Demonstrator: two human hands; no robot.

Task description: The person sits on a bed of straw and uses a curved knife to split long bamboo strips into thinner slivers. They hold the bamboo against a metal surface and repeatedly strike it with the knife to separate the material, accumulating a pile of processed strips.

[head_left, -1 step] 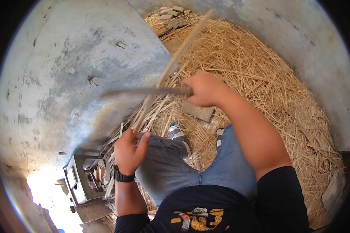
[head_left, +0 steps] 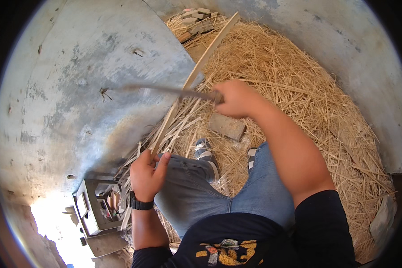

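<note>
My left hand (head_left: 148, 175) is closed around the lower end of a long, pale bamboo strip (head_left: 210, 50), thumb and fingers pinching it above my left thigh. The strip slants up and away to the right. In my right hand (head_left: 236, 99) is the handle of a machete (head_left: 161, 90), its long dark blade pointing left. The blade crosses the strip about midway and is blurred towards its tip; whether it touches the strip I cannot tell. Beneath the strip lie several loose bamboo strips (head_left: 181, 125), beside my left knee.
Straw-coloured shavings (head_left: 295, 94) heap over the floor ahead and right. A brick (head_left: 228, 126) lies before my feet. Stacked bricks (head_left: 200, 17) sit at the far end. A worn grey wall (head_left: 71, 94) rises left, above an open-fronted box (head_left: 90, 210) holding small items.
The machete blade has swung, its tip now further up and away. My right hand has shifted slightly right. The bamboo strip's far end has moved a little left.
</note>
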